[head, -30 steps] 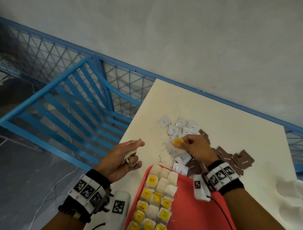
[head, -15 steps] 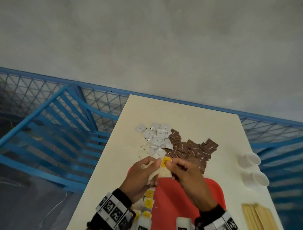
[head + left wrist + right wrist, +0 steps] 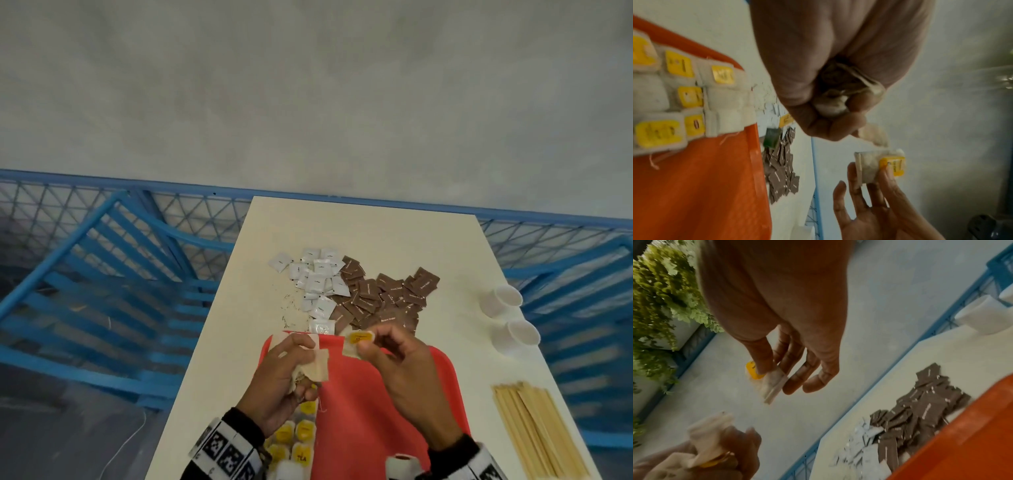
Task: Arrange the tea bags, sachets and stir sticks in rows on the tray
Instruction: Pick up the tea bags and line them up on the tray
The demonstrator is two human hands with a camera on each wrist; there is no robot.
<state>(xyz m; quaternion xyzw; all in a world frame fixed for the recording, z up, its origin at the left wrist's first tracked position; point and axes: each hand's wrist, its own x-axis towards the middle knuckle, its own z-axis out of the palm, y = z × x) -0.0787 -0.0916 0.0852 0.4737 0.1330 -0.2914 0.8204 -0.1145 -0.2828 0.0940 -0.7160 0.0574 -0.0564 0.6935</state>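
Above the far end of the red tray (image 3: 373,414), my left hand (image 3: 301,356) grips a small bunch of crumpled tea bags (image 3: 317,366). My right hand (image 3: 368,344) pinches a single tea bag with a yellow tag (image 3: 358,338) between thumb and fingers, a short gap to the right of the bunch. In the left wrist view that tea bag (image 3: 879,165) stands upright in the fingertips. Several yellow-tagged tea bags (image 3: 301,435) lie in rows along the tray's left side. White sachets (image 3: 317,281) and brown sachets (image 3: 387,294) lie heaped beyond the tray. Wooden stir sticks (image 3: 537,431) lie at the right.
Two white paper cups (image 3: 501,299) (image 3: 519,337) stand near the table's right edge. Loose tea crumbs (image 3: 287,308) are scattered left of the white sachets. A blue mesh railing (image 3: 191,219) runs behind and beside the table. Most of the tray's right part is bare red.
My right hand brought a yellow-tagged tea bag from the sachet pile to the left hand over the tray. The two hands have since parted, each holding its own tea bags.
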